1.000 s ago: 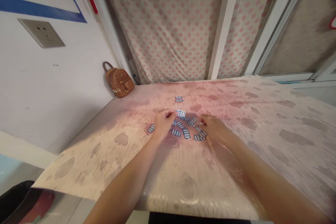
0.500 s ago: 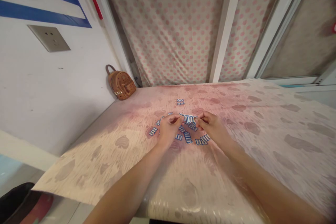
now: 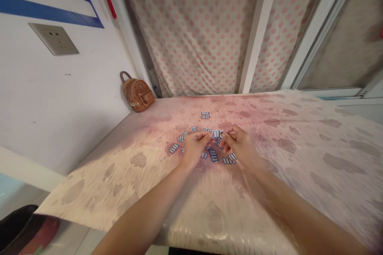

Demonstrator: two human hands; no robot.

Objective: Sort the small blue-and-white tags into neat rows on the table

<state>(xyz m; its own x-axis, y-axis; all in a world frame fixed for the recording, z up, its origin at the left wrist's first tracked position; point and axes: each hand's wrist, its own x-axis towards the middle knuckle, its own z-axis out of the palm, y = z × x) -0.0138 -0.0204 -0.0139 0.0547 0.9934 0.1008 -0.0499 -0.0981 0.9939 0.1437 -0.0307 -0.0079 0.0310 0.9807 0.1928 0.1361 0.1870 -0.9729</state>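
Between my two hands is a small blue-edged piece with pale bars [image 3: 217, 134], raised a little above the table. My left hand [image 3: 196, 146] pinches its left end between thumb and forefinger. At its right end, the thumb and fingertips of my right hand [image 3: 241, 145] are closed on it. More pieces of the same look lie scattered around and below my hands: one at the left [image 3: 174, 148], one near the middle [image 3: 213, 154], a pair at the lower right [image 3: 229, 159]. Some are partly hidden by my hands. Their exact kind is too small to tell.
Farther back, two similar pieces [image 3: 205, 115] lie one behind the other. The table [image 3: 125, 179] has a patterned, glossy cover. A small brown backpack-shaped bag [image 3: 139, 95] stands against the wall at the far left corner. A dotted curtain [image 3: 197, 32] hangs behind the table.
My hands have come slightly closer together around the held piece, and my left hand has shifted a little to the right. The view has moved slightly.
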